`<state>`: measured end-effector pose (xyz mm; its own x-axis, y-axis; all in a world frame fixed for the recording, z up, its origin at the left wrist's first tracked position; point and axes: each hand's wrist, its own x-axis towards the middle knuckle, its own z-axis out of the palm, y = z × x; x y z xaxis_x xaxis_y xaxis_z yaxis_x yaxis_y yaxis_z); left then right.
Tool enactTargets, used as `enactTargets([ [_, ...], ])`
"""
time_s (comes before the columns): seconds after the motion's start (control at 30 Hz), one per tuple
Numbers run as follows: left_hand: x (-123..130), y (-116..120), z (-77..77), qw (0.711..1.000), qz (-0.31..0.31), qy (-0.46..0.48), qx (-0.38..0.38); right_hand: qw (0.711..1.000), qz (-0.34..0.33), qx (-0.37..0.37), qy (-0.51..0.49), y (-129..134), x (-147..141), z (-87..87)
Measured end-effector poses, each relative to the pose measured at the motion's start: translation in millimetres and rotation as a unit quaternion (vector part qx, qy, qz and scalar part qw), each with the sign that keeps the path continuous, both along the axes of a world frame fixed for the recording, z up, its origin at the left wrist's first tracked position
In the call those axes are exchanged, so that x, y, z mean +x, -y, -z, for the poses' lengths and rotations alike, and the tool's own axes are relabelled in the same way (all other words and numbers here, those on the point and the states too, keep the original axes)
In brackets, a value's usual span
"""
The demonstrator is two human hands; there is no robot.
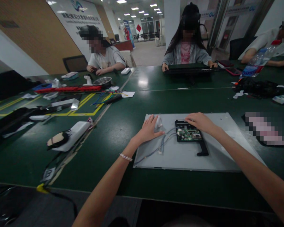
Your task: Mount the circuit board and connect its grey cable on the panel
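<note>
Circuit board (pixel 189 134) sits in a black frame (pixel 204 149) on the pale panel (pixel 217 160), between your hands. Grey cables (pixel 162 144) run from its left side toward the panel's lower-left corner. Your right hand (pixel 200 122) has its fingers at the frame's upper edge; cannot tell whether they grip. Your left hand (pixel 148 130) is spread, thumb out, over the panel's upper left. Panel lies flat on the green surface (pixel 104 170). Opposite, a co-worker (pixel 186 52) holds a dark flat object (pixel 191 69).

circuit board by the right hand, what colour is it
The circuit board is mostly green; it shows best in the head view.
</note>
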<state>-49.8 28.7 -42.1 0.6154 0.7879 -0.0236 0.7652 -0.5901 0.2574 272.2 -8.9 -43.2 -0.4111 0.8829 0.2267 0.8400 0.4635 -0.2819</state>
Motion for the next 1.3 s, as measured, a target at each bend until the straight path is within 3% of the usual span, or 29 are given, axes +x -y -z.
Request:
enactTargets([
  [0.4,1,4,-7.2,1.0,-0.002,-0.007,-0.001,0.997,-0.016,-0.032,-0.072,-6,31,-11.6],
  [0.77,1,0,-4.2,1.0,-0.01,-0.017,-0.004,0.995,-0.074,-0.052,-0.045,-8,19,-8.0],
  [1.07,2,1,-6.6,1.0,-0.007,-0.005,-0.014,0.997,-0.061,-0.043,-0.029,-7,18,-9.0],
  [1.17,-2,-2,-15.2,0.999,0.01,0.016,-0.038,0.998,-0.051,-0.039,-0.027,-7,18,-8.0],
  [1.3,-3,2,-45.9,0.994,0.032,0.076,-0.068,0.998,-0.043,-0.035,-0.021,-9,18,-4.8],
])
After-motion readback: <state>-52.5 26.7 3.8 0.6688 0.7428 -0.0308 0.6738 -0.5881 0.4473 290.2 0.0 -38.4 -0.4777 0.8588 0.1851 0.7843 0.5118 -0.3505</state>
